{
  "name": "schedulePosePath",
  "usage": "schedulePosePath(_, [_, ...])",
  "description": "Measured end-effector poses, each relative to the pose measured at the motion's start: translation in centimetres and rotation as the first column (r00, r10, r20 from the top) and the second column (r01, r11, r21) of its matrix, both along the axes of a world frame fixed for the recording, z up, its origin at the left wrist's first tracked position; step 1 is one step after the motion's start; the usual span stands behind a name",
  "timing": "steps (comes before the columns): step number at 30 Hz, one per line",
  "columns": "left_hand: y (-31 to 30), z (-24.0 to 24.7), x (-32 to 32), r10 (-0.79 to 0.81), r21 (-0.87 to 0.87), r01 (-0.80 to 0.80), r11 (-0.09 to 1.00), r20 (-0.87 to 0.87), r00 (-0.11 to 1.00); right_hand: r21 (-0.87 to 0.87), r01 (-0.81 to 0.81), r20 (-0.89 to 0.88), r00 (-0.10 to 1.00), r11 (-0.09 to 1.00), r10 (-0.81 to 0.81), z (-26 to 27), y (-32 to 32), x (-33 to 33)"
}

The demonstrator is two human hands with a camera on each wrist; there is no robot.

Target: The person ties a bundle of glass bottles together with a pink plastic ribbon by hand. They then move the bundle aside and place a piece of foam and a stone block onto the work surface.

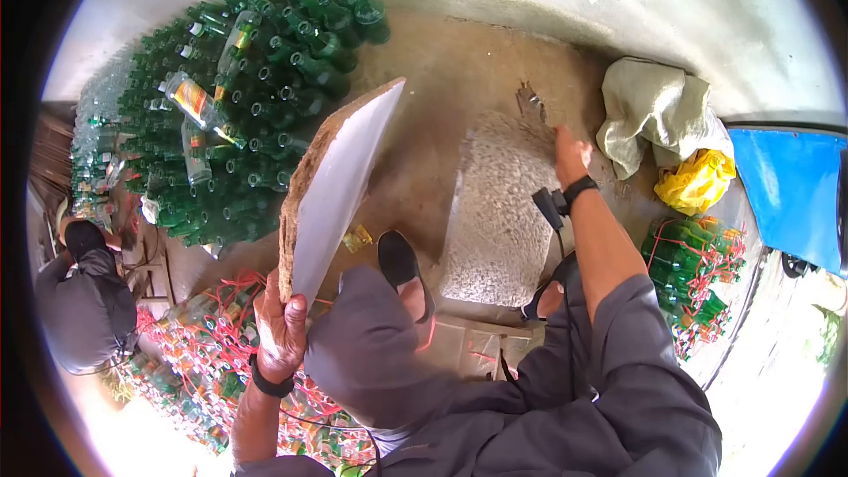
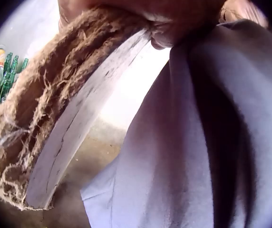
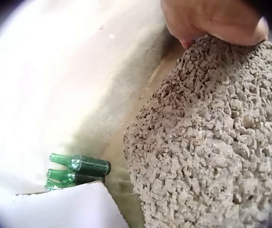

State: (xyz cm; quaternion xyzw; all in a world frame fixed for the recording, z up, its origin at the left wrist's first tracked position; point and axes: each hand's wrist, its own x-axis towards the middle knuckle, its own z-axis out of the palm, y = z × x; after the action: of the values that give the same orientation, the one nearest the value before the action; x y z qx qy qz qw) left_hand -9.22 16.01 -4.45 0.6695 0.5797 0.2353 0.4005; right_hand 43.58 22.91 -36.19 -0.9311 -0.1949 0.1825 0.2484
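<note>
My left hand [image 1: 283, 327] grips the lower end of a board with a white face and a shaggy brown fibrous edge [image 1: 340, 185], thumb on the white side. The board stands tilted upright beside my knee; in the left wrist view its fibrous side [image 2: 36, 104] curves away under the hand. My right hand [image 1: 574, 156] holds the far right edge of a rough, pebbly grey slab [image 1: 499, 212], fingers curled at its rim. The right wrist view shows the slab's lumpy surface [image 3: 197, 137] close up, with the fingertips hidden behind the edge.
Green glass bottles [image 1: 265, 97] stand massed at the left, some clear ones lying on top. Bundles tied with red string [image 1: 212, 327] lie behind my left side; more bottles [image 1: 693, 274] stand right. A pale sack [image 1: 658, 110] and yellow bag [image 1: 698, 181] sit by the wall. Another person [image 1: 84, 300] is at left.
</note>
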Motion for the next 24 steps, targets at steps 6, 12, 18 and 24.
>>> schedulePosePath(6, [-0.3, 0.1, -0.4, -0.008, -0.012, 0.007, 1.0, -0.012, 1.0, -0.083, -0.789, 0.02, 0.61, 0.609, 0.792, 5.6, 1.3, -4.1])
schedulePosePath(12, [0.3, 0.4, 0.1, -0.023, 0.006, 0.024, 1.0, -0.008, 1.0, 0.287, -0.131, -0.502, 0.823, 0.949, 0.265, 9.6, 0.8, -7.1])
schedulePosePath(18, [2.1, 1.4, 1.8, -0.025, 0.09, 0.035, 0.995, -0.11, 0.994, 0.021, -0.678, 0.122, 0.731, 0.735, 0.671, 5.0, -6.9, -5.8])
schedulePosePath(24, [4.0, 0.8, 4.0, -0.029, 0.125, 0.052, 0.991, -0.175, 0.984, -0.046, -0.356, -0.202, 0.918, 0.933, 0.34, 7.7, -17.0, -11.0])
